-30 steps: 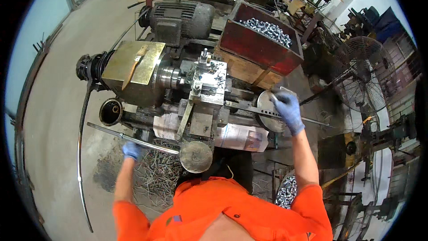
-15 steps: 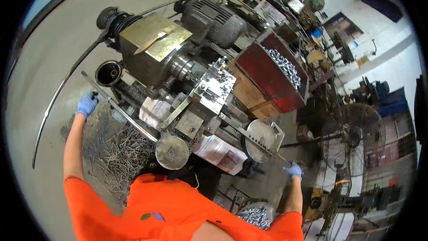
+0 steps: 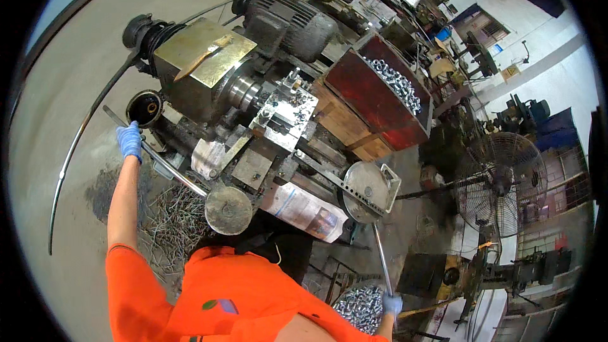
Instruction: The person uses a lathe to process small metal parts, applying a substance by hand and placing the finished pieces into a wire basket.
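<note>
My gloved left hand [image 3: 130, 140] is closed round a long metal lever [image 3: 166, 166], which slopes down to a round metal disc [image 3: 228, 211] on the near left of a lathe-like machine [image 3: 253, 161]. At lower right, my gloved right hand [image 3: 392, 304] grips the end of a second metal lever [image 3: 382, 256], which hangs from the larger round plate [image 3: 368, 191]. Between the hands lie the machine's chuck [image 3: 244, 93] and a slide block [image 3: 286, 113] strewn with metal chips. Beside my right hand a container holds several small shiny metal parts [image 3: 360, 309].
A red metal bin [image 3: 358, 98] of shiny parts stands on wood behind the machine. A brush [image 3: 202, 58] lies on the brass-coloured cover [image 3: 218, 79]. Metal shavings [image 3: 174, 221] cover the floor at left. A large fan [image 3: 501, 183] stands at right.
My left hand has closed on the left lever. My right hand has pulled its lever down and toward me, swinging it from sloping right to nearly upright in view. The view has shifted slightly.
</note>
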Available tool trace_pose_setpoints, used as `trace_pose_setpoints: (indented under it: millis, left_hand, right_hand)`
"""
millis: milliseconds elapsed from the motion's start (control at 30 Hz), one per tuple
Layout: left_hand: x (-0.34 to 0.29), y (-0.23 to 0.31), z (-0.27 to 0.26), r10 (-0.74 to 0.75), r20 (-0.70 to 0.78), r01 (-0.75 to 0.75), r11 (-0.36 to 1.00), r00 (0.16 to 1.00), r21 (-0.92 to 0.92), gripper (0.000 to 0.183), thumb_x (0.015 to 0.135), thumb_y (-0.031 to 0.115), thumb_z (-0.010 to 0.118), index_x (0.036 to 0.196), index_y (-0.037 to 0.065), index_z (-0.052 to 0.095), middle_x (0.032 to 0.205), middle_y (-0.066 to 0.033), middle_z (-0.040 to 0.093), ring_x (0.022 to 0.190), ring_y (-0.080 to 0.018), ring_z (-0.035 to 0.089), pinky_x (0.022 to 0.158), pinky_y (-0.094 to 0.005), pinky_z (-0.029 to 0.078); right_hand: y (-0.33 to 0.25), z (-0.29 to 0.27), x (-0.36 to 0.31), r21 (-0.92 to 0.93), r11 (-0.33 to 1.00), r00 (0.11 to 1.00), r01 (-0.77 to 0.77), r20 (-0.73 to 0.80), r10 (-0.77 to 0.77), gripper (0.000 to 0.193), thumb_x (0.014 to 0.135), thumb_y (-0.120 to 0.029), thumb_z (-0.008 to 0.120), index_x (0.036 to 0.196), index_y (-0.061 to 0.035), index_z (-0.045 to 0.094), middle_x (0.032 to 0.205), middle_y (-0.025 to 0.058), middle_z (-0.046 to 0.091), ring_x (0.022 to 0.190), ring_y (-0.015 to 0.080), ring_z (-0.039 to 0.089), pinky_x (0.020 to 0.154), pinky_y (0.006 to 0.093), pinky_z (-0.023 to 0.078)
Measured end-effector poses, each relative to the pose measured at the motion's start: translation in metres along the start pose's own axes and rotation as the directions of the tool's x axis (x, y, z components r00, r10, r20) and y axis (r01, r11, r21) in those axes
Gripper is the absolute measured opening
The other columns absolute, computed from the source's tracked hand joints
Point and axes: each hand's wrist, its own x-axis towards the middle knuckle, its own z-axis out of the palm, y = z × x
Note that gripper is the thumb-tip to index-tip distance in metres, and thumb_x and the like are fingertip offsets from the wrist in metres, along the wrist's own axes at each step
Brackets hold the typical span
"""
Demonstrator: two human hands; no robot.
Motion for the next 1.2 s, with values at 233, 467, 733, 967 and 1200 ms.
trace_pose_setpoints:
  millis: [233, 467, 733, 967, 1200]
  left_hand:
    - [-0.001, 0.004, -0.003, 0.032, -0.015, -0.032, 0.999, 0.999, -0.015, 0.021, 0.08, 0.015, 0.06, 0.075, -0.002, 0.049, 0.059, -0.0101, 0.056, 0.042, -0.0161, 0.052, 0.037, -0.0285, 0.042]
    - [0.014, -0.011, -0.001, -0.005, 0.018, 0.006, 0.999, 1.0, -0.051, 0.022, 0.079, 0.016, 0.062, 0.077, -0.002, 0.051, 0.059, -0.012, 0.058, 0.044, -0.0184, 0.054, 0.04, -0.0311, 0.043]
    - [-0.007, -0.019, -0.005, 0.034, 0.091, -0.023, 0.992, 0.995, -0.123, 0.03, 0.08, 0.029, 0.063, 0.07, 0.002, 0.056, 0.056, -0.0089, 0.057, 0.043, -0.0157, 0.05, 0.042, -0.03, 0.039]
    - [-0.02, -0.007, -0.003, 0.006, 0.115, 0.016, 0.983, 0.993, -0.185, 0.027, 0.082, 0.027, 0.06, 0.079, 0.001, 0.055, 0.056, -0.0095, 0.057, 0.041, -0.0175, 0.051, 0.04, -0.0308, 0.042]
    - [-0.033, 0.008, -0.005, -0.028, 0.124, 0.059, 0.966, 0.992, -0.25, 0.027, 0.082, 0.027, 0.06, 0.082, 0.001, 0.054, 0.058, -0.0107, 0.058, 0.041, -0.0184, 0.052, 0.039, -0.0303, 0.044]
  right_hand:
    - [0.037, 0.015, -0.037, 0.053, 0.984, 0.986, -0.168, 0.022, 0.167, 0.043, 0.059, -0.033, 0.069, 0.084, 0.0021, 0.064, 0.086, 0.0266, 0.062, 0.085, 0.0383, 0.061, 0.075, 0.0429, 0.048]
    - [0.045, 0.026, -0.042, 0.027, 0.982, 0.981, -0.189, 0.045, 0.187, 0.043, 0.059, -0.032, 0.067, 0.085, 0.0023, 0.064, 0.087, 0.026, 0.062, 0.088, 0.0374, 0.06, 0.076, 0.0406, 0.048]
    - [0.043, 0.026, -0.049, 0.029, 0.987, 0.987, -0.159, 0.009, 0.158, 0.041, 0.06, -0.033, 0.066, 0.083, 0.0018, 0.065, 0.088, 0.0251, 0.062, 0.088, 0.0368, 0.06, 0.076, 0.0422, 0.048]
    - [0.052, 0.04, -0.045, 0.067, 0.982, 0.984, -0.179, -0.012, 0.18, 0.045, 0.059, -0.034, 0.066, 0.085, 0.0034, 0.065, 0.089, 0.0262, 0.061, 0.09, 0.0363, 0.06, 0.076, 0.0423, 0.048]
    - [0.048, 0.041, -0.048, -0.019, 0.981, 0.98, -0.195, 0.035, 0.195, 0.042, 0.061, -0.034, 0.063, 0.084, 0.0024, 0.065, 0.09, 0.0257, 0.061, 0.091, 0.0352, 0.06, 0.076, 0.0423, 0.048]
